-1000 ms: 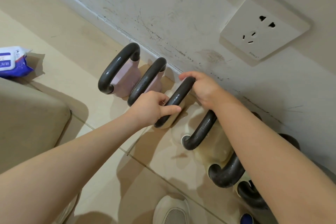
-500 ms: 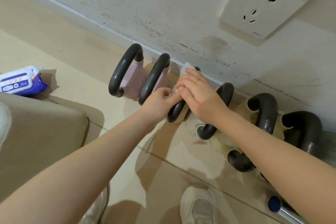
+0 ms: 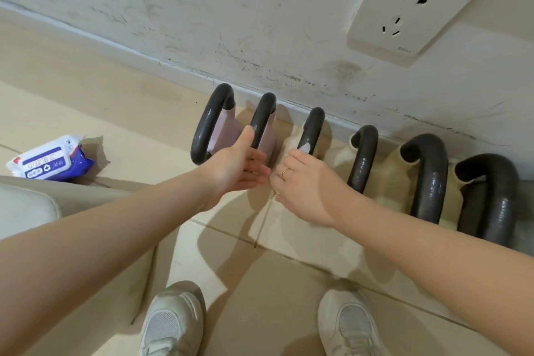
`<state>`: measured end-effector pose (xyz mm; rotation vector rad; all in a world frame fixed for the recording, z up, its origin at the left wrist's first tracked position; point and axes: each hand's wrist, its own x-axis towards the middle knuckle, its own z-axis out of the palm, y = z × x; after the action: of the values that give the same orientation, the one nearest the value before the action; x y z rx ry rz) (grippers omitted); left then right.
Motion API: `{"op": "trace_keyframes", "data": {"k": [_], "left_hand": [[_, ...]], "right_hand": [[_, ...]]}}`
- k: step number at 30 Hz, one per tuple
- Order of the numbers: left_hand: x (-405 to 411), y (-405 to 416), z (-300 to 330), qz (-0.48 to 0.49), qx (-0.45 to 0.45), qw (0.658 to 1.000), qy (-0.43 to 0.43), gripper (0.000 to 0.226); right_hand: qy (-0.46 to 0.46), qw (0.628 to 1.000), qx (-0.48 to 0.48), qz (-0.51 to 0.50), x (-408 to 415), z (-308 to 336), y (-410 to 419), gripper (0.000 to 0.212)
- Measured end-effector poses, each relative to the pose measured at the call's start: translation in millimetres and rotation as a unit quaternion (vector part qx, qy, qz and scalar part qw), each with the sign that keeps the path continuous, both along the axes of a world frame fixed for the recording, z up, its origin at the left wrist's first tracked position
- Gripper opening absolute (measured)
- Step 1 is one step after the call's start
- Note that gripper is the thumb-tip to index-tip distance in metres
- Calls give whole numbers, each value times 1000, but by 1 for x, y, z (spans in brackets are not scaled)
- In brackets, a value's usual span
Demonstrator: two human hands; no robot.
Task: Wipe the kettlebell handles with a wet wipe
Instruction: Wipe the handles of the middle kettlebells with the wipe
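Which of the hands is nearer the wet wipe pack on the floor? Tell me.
Left. The left hand is at the pink kettlebells, on the side toward the wet wipe pack but well apart from it. The right hand grips the third handle, farther from the pack.

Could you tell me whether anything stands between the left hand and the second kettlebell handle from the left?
Nothing visible does. The left hand is open, its thumb already lying against the second handle. The right hand keeps the wet wipe on the third handle, clear of that path.
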<state>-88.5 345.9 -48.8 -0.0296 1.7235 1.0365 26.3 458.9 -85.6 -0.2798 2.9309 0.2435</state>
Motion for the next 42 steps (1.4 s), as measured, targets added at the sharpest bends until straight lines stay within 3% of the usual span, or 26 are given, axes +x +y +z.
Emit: {"op": "trace_keyframes", "data": {"k": [5, 8, 10, 12, 15, 16, 19, 23, 24, 29, 32, 34, 36, 40, 42], "left_hand": [[3, -14, -5, -29, 1, 999, -20, 56], [9, -15, -10, -47, 23, 998, -17, 51], [18, -14, -16, -72, 53, 996, 20, 40], [28, -15, -23, -112, 100, 986, 75, 34], [33, -17, -32, -165, 148, 967, 122, 38], [32, -17, -35, -174, 158, 964, 123, 43], [28, -18, -40, -183, 208, 955, 108, 60], [27, -19, -37, -188, 224, 952, 92, 63], [29, -19, -37, -185, 219, 954, 91, 62], [31, -22, -35, -141, 175, 971, 78, 44], [26, -20, -37, -119, 170, 976, 59, 34], [23, -16, -39, -103, 161, 980, 54, 37], [22, -14, -42, -86, 150, 984, 47, 38], [22, -16, -40, -93, 140, 984, 57, 32], [20, -16, -38, -127, 137, 978, 89, 37]], "right_hand": [[68, 972, -158, -160, -6, 10, 18, 37], [69, 924, -238, -290, -2, 11, 11, 42], [65, 874, -307, -371, -5, 12, 3, 51], [97, 766, -419, -478, -12, 13, -7, 54], [119, 529, -605, -582, -16, 10, -21, 38], [110, 489, -633, -590, -12, 8, -29, 31], [139, 420, -667, -599, 4, 1, -52, 25], [196, 299, -658, -663, 0, -4, -52, 39], [207, 293, -647, -672, -3, -4, -53, 41], [257, 357, -617, -653, 8, -7, -82, 27], [252, 325, -612, -675, 16, -11, -68, 26], [261, 325, -601, -682, 12, -8, -55, 23], [278, 357, -580, -677, 7, -7, -53, 25], [279, 462, -534, -650, 15, -17, -81, 35], [272, 426, -531, -680, 18, -29, -94, 39]]}}
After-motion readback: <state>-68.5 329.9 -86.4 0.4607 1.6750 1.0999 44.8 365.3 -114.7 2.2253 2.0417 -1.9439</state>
